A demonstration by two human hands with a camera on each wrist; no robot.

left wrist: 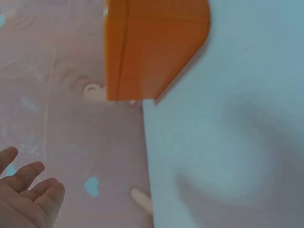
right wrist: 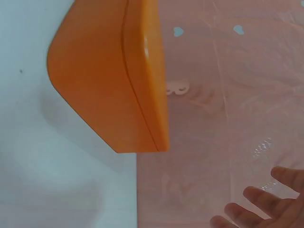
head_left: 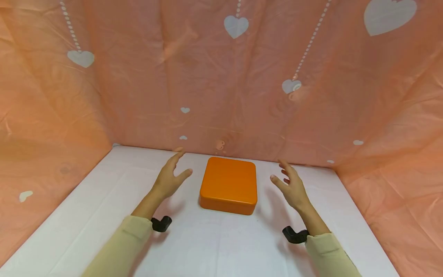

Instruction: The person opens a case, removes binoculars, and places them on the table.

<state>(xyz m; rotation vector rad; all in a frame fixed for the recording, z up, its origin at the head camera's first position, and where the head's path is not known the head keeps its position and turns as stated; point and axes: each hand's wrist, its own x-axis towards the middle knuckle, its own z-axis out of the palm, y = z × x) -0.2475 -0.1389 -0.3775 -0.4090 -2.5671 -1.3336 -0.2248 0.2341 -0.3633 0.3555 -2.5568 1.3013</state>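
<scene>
An orange box [head_left: 229, 180] with rounded corners and a closed lid lies flat on the white table [head_left: 194, 246]. To its left my left hand [head_left: 168, 180] is held above the table, thumb apart from the fingers and nothing in it. On the opposite side hovers my right hand [head_left: 292, 188], its fingers loosely spread and likewise holding nothing. Neither hand touches the box. Each wrist view shows a side of the box with the lid seam, [left wrist: 152, 52] on the left and the same orange box [right wrist: 95, 71] on the right.
A pink-orange curtain [head_left: 207, 77] printed with hearts hangs behind the table, with orange sheets [head_left: 41, 154] along both sides. A black wrist mount [head_left: 162, 224] sits on the left wrist, and another black mount [head_left: 294, 234] on the right.
</scene>
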